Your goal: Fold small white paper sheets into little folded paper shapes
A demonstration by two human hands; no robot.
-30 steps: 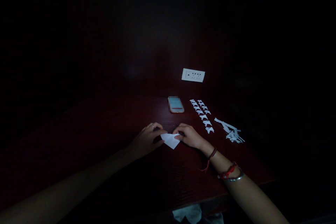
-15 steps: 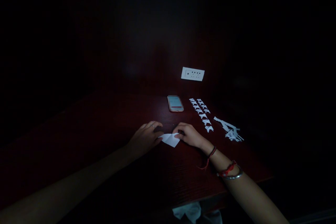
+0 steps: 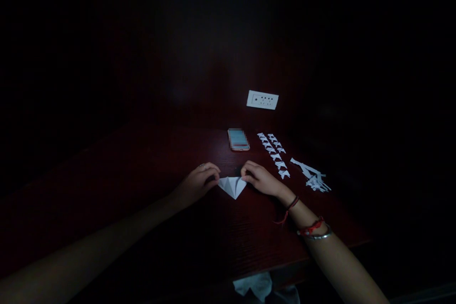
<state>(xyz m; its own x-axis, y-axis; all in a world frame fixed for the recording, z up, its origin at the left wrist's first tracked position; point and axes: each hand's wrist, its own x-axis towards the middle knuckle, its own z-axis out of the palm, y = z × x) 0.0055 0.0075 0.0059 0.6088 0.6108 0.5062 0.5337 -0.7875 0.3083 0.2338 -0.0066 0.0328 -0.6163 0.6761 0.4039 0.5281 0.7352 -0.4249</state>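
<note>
Two corners of a folded piece of white paper [image 3: 232, 187] are pinched in the head view, the left hand [image 3: 199, 183] grasping its left corner and the right hand [image 3: 261, 180] grasping its right one, thumbs and fingers closed on it. The paper is over the middle of the worktop [image 3: 199, 256], its point aimed at the front edge; whether it rests there or is slightly raised I cannot tell. Creases fan across its face, so the step in hand looks like shaping a fold. The next move seems to call for keeping both corners steady and pressing the creases flat without skewing the point. Toward the worktop's far edge lies a smartphone [image 3: 238, 139], its screen blurred out, with a wall socket [image 3: 262, 99] above and beyond it. Right of the phone, a longer row of folded paper pieces [image 3: 275, 157] and a shorter row [image 3: 277, 143] run side by side, and loose paper strips [image 3: 317, 183] are heaped nearer the right edge.
</note>
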